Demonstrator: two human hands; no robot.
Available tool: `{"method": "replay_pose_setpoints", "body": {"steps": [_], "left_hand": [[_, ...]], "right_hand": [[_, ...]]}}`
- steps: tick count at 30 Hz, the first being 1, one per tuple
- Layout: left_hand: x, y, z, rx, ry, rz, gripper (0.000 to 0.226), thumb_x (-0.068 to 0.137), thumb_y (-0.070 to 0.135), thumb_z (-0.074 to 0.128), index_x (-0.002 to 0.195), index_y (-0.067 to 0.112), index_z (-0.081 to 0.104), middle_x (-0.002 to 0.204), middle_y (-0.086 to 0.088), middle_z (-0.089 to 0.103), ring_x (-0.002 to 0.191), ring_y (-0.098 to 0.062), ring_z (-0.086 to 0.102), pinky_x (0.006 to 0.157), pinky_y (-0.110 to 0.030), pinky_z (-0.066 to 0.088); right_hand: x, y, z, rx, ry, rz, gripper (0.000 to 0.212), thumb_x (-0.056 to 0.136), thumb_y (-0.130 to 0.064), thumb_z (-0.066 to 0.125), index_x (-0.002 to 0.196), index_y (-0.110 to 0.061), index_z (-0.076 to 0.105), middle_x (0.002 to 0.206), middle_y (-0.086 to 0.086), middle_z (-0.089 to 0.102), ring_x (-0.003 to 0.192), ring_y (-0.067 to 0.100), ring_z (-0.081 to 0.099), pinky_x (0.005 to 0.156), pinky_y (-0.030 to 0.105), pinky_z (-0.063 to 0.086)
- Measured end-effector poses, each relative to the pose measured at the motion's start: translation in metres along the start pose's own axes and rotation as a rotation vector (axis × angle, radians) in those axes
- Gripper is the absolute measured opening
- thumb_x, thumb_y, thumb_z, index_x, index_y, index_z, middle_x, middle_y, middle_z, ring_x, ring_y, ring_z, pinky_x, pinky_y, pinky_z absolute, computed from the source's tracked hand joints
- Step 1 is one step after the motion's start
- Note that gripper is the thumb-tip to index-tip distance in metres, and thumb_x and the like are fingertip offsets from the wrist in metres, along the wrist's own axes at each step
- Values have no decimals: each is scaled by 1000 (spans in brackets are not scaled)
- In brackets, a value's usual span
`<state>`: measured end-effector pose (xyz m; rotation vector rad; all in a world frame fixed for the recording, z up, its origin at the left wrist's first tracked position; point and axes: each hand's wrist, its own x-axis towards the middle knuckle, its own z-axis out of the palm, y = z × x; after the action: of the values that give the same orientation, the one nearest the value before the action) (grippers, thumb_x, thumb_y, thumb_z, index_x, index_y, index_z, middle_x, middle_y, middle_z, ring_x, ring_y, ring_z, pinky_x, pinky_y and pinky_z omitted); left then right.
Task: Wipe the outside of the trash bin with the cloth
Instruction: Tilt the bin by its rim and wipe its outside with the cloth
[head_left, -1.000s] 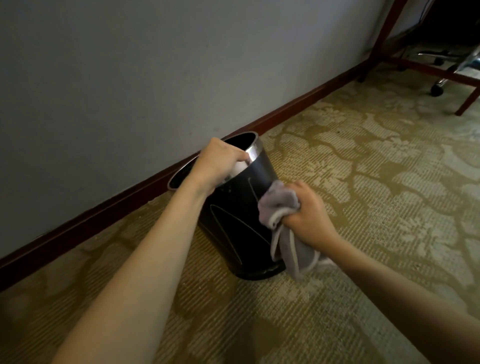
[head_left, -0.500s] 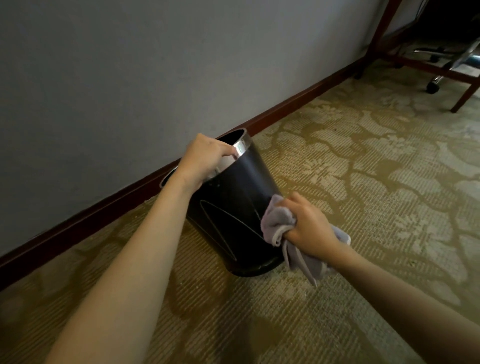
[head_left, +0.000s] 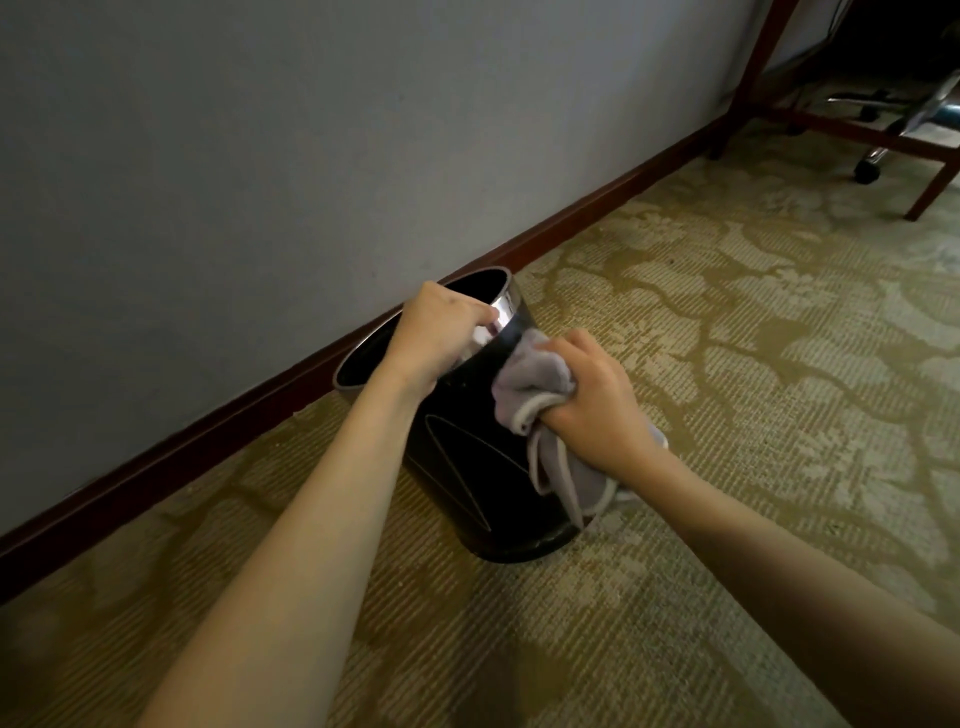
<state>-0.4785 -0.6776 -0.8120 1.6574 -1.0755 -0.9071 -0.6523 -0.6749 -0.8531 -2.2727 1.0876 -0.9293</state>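
A black trash bin (head_left: 470, 483) with a shiny metal rim stands on the carpet close to the wall, leaning slightly. My left hand (head_left: 434, 332) grips the rim at its near side. My right hand (head_left: 595, 397) holds a bunched grey cloth (head_left: 535, 382) and presses it against the bin's upper right side, just below the rim. A tail of the cloth hangs down along the bin toward its base. The bin's far side is hidden.
A grey wall with a dark red baseboard (head_left: 249, 405) runs diagonally behind the bin. Patterned green-beige carpet (head_left: 727, 322) covers the floor. At the top right stand a wooden desk leg (head_left: 932, 189) and an office chair's wheeled base (head_left: 865, 169).
My right hand has carried the cloth up the bin's side, from near the lower part to just under the rim. My left hand keeps hold of the rim.
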Motion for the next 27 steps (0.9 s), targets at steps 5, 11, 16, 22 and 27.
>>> {"method": "replay_pose_setpoints", "body": {"steps": [5, 11, 16, 22, 27], "left_hand": [[0, -1, -2, -17, -1, 24, 30, 73, 15, 65, 74, -14, 64, 66, -22, 56, 62, -20, 48, 56, -40, 40], [13, -12, -23, 9, 84, 14, 13, 76, 16, 69, 66, 13, 75, 71, -1, 69, 76, -16, 64, 66, -24, 46], [17, -19, -41, -64, 119, -34, 15, 79, 14, 70, 92, 7, 74, 81, -2, 69, 96, -24, 65, 79, -28, 47], [9, -13, -35, -41, 73, -41, 22, 80, 18, 69, 60, 25, 75, 88, -1, 71, 100, -23, 64, 85, -33, 49], [10, -9, -23, -84, 97, -45, 14, 80, 16, 68, 67, 22, 71, 103, -8, 71, 100, -19, 63, 74, -17, 47]], "right_hand": [[14, -21, 11, 28, 62, -85, 22, 80, -18, 70, 101, -14, 65, 92, 5, 49, 80, 23, 53, 64, 46, 49], [-22, 14, 24, -183, -130, -98, 32, 72, -9, 71, 103, -9, 63, 100, 6, 53, 86, 22, 53, 70, 38, 49], [-55, 55, 19, -230, -257, 55, 44, 72, -14, 73, 113, -21, 62, 104, -3, 55, 88, 12, 53, 73, 28, 46], [-63, 69, 10, -263, -294, 87, 39, 73, -16, 72, 111, -21, 62, 99, -14, 45, 85, 13, 53, 72, 32, 49], [-34, 43, 8, -193, -222, -10, 24, 78, -12, 67, 99, -16, 58, 97, 0, 48, 84, 20, 52, 71, 43, 49]]}}
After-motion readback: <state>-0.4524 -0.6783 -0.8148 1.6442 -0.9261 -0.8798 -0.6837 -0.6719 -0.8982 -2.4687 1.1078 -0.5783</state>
